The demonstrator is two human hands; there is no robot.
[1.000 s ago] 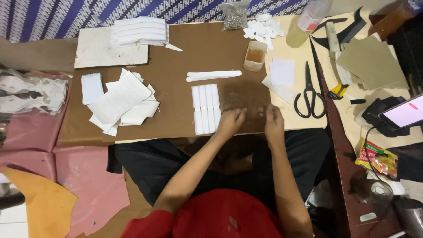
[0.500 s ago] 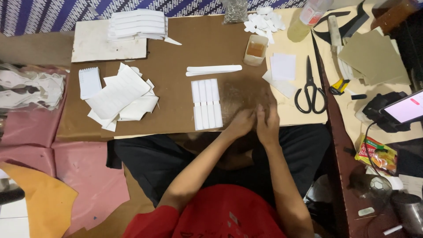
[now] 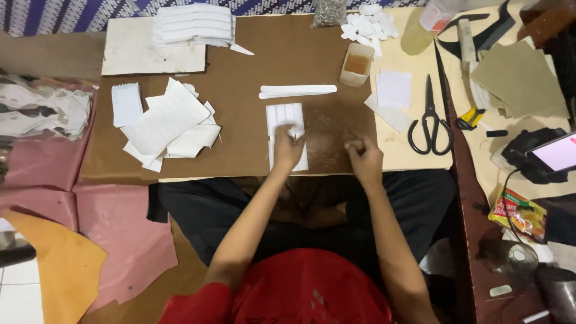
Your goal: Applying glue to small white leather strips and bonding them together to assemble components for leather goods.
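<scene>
The hands have parted. Half a second ago they were pressed close together over the glossy, glue-stained patch of the brown work board; now the left hand has moved across onto the row of white strips laid side by side, and the right hand stays back on the shiny patch. The left hand's fingers are curled down on the near end of the row and seem to be pinching a small white piece at its top, though the view is too small to be sure. The right hand is loosely fisted, thumb against forefinger; what it holds, if anything, I cannot tell.

The shift reads as the end of one bit of handling on the patch and the start of picking from the row of strips. Just beyond that row lie two longer white strips, and a small cup of amber glue stands near. Black scissors rest untouched to the right.
</scene>
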